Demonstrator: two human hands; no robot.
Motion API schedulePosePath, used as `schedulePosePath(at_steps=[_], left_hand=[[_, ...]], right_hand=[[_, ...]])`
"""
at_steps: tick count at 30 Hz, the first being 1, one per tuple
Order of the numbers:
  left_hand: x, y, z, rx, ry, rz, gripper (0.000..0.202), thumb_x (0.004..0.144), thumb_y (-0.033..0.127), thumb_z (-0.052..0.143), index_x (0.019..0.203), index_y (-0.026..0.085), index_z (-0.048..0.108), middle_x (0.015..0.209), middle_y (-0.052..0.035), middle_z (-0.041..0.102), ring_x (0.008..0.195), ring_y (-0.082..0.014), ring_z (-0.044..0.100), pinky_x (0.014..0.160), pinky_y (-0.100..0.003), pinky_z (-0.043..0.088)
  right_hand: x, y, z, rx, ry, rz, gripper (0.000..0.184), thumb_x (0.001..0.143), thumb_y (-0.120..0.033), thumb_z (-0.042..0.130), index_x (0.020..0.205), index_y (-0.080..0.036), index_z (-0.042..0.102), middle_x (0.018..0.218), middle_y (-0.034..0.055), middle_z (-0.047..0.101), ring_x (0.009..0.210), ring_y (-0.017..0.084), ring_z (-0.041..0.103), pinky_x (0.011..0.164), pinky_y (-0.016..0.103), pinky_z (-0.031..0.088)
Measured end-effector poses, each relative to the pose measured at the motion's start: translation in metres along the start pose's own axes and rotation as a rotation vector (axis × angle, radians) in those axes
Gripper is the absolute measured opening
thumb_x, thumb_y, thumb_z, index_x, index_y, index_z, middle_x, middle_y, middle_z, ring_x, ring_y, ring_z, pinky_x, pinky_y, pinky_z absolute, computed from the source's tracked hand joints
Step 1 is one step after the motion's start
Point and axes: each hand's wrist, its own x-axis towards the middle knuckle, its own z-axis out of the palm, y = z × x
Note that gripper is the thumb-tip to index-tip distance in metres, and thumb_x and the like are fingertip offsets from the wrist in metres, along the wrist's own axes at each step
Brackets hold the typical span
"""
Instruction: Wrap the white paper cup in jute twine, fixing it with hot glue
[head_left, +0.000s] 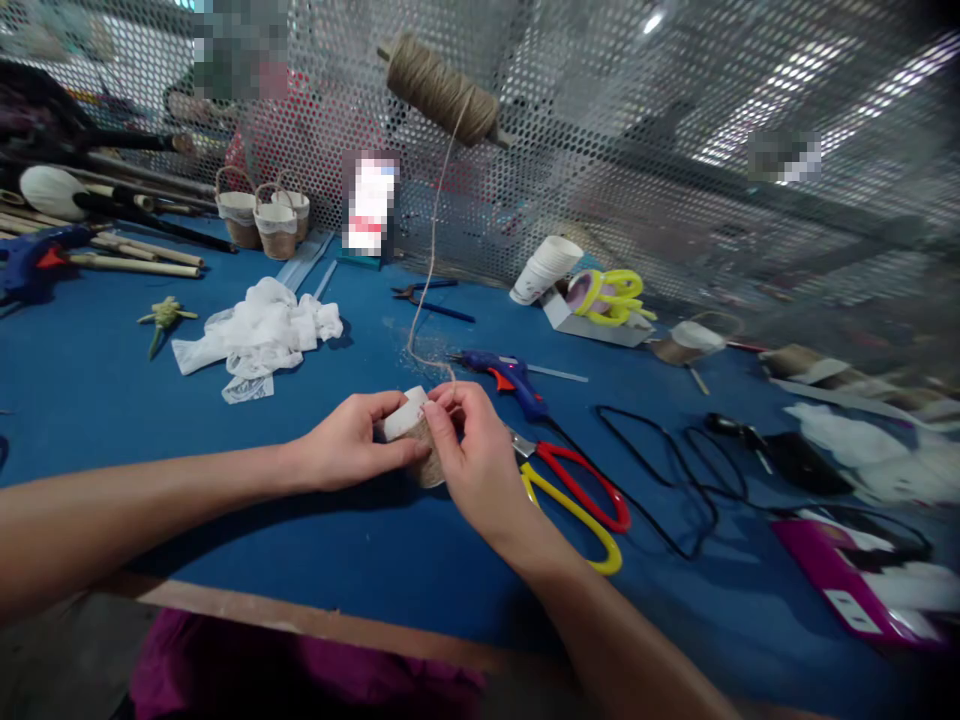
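1. Twine-wrapped cup (425,433) tilts between my two hands, over the near part of the blue table (315,545).
2. My left hand (352,442) grasps its side, thumb across the front.
3. My right hand (480,450) pinches the twine strand (433,250) against it.
4. Scissors (553,454) lie beside my right wrist; a glue gun (511,376) lies just beyond.
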Motion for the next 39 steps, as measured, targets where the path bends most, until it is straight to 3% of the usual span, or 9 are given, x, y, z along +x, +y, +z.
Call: schedulePosePath(at_steps=[10,24,34,39], left_hand=[[-0.001,-0.005,-0.004,0.013,-0.065,0.071,0.014,0.074,0.024,0.055,0.077,0.011,0.050,0.067,0.0021,0.048,0.061,-0.0084,0.042,0.057,-0.019,0.035],[-0.004,-0.001,-0.003,-0.139,-0.090,0.017,0.021,0.079,0.031,0.047,0.069,0.013,0.041,0.064,0.0043,0.034,0.058,-0.0076,0.032,0.053,-0.019,0.028],[-0.001,0.004,-0.004,-0.113,-0.024,-0.044,0.031,0.078,0.042,0.044,0.064,0.014,0.044,0.061,0.0040,0.035,0.058,-0.0090,0.032,0.053,-0.021,0.028],[-0.001,0.002,-0.004,-0.129,-0.019,-0.014,0.030,0.079,0.039,0.044,0.062,0.014,0.042,0.059,0.0046,0.033,0.056,-0.0083,0.030,0.052,-0.020,0.026]], right_hand=[[0.002,-0.001,-0.005,0.184,-0.056,0.172,0.013,0.083,-0.033,0.042,0.080,-0.021,0.044,0.088,0.0052,0.054,0.074,0.015,0.052,0.068,0.033,0.043],[0.001,-0.005,-0.003,-0.025,-0.010,-0.076,0.011,0.084,-0.025,0.041,0.073,-0.021,0.041,0.085,0.0059,0.049,0.080,0.016,0.048,0.073,0.033,0.042],[0.002,-0.006,0.001,-0.071,0.014,-0.107,0.011,0.083,-0.022,0.040,0.073,-0.023,0.038,0.082,0.0053,0.049,0.079,0.017,0.048,0.072,0.033,0.041],[0.000,-0.003,0.003,-0.017,-0.039,-0.036,0.008,0.085,-0.027,0.039,0.080,-0.021,0.041,0.082,0.0053,0.050,0.078,0.017,0.049,0.072,0.033,0.041]])
